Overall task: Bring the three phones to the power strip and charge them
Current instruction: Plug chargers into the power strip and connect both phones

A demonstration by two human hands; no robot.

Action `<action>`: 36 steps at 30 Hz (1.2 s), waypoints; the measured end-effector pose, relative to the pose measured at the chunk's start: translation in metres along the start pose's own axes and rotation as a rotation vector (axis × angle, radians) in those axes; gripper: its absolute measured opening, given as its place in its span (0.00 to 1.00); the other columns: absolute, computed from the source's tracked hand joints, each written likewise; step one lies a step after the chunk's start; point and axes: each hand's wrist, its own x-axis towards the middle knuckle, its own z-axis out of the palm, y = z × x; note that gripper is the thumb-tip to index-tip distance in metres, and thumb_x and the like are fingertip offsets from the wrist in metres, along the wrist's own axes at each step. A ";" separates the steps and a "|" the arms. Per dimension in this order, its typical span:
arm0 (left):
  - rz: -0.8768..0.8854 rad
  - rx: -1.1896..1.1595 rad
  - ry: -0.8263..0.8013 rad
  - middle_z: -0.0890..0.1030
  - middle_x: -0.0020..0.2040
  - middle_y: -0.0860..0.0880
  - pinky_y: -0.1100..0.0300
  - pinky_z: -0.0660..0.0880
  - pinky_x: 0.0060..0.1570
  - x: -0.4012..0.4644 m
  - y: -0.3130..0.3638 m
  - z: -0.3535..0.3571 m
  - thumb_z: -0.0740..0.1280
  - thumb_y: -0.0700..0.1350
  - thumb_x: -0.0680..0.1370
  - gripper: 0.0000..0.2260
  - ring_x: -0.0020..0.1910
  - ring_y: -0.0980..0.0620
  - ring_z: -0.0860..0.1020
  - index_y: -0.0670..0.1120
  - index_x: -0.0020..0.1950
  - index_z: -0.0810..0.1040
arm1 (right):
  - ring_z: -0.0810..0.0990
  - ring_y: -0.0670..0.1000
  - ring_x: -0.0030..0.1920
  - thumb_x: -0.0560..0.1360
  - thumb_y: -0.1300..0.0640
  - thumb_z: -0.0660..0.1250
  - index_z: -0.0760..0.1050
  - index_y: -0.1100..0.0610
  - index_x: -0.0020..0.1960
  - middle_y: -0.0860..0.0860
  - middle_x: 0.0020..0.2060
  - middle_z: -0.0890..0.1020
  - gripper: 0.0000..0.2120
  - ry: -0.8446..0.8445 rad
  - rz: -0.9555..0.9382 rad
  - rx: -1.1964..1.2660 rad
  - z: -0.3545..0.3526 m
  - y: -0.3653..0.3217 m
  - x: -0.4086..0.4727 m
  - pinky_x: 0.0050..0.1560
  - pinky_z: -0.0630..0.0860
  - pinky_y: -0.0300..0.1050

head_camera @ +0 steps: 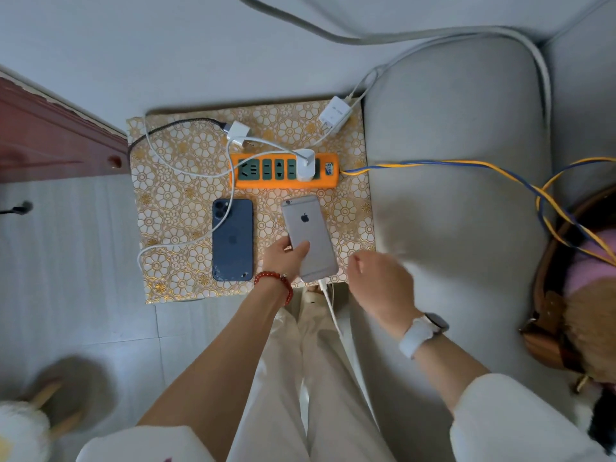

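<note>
An orange power strip [283, 185] lies across a small table with a gold floral cloth [173, 195]; one white charger [306, 165] is plugged into it. A dark blue phone [232, 240] lies face down in front of the strip, a white cable [166, 245] running to its left. My left hand [283, 258] grips the lower left edge of a grey phone [310, 235], face down, with a white cable [328, 301] plugged into its bottom. My right hand [376, 281] hovers just right of it, fingers curled, holding nothing I can see. Only two phones are in view.
Two loose white chargers [238, 131] [335, 115] lie behind the strip, one with a black cable. A grey sofa cushion [460, 195] stands right of the table, crossed by the strip's blue-yellow cord [466, 166]. A brown bag [566, 295] sits far right. A slipper [63, 391] lies on the floor.
</note>
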 end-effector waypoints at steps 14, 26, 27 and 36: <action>0.193 0.587 -0.062 0.74 0.59 0.39 0.53 0.74 0.51 0.021 0.005 0.068 0.57 0.36 0.75 0.15 0.49 0.43 0.75 0.40 0.62 0.70 | 0.78 0.56 0.58 0.69 0.62 0.60 0.80 0.58 0.42 0.56 0.53 0.82 0.10 0.350 -0.396 -0.478 -0.022 0.056 0.025 0.69 0.58 0.52; 0.214 0.744 -0.093 0.63 0.64 0.41 0.51 0.67 0.61 0.013 0.001 0.056 0.61 0.42 0.74 0.22 0.63 0.42 0.64 0.44 0.68 0.63 | 0.78 0.58 0.57 0.64 0.61 0.66 0.80 0.58 0.43 0.56 0.51 0.82 0.08 0.300 -0.325 -0.441 -0.019 0.043 0.023 0.69 0.60 0.59; 0.233 0.710 -0.046 0.64 0.64 0.41 0.51 0.67 0.61 0.013 0.002 0.046 0.61 0.42 0.74 0.21 0.63 0.42 0.64 0.45 0.67 0.65 | 0.79 0.59 0.56 0.64 0.62 0.67 0.80 0.58 0.44 0.56 0.50 0.82 0.09 0.289 -0.309 -0.419 -0.018 0.038 0.023 0.68 0.63 0.61; 0.277 0.910 0.502 0.67 0.65 0.40 0.41 0.62 0.63 0.031 -0.007 -0.116 0.62 0.37 0.71 0.23 0.66 0.39 0.62 0.44 0.66 0.65 | 0.78 0.62 0.54 0.67 0.68 0.65 0.77 0.63 0.52 0.60 0.51 0.80 0.14 0.212 -0.503 -0.141 0.001 -0.051 0.027 0.57 0.75 0.57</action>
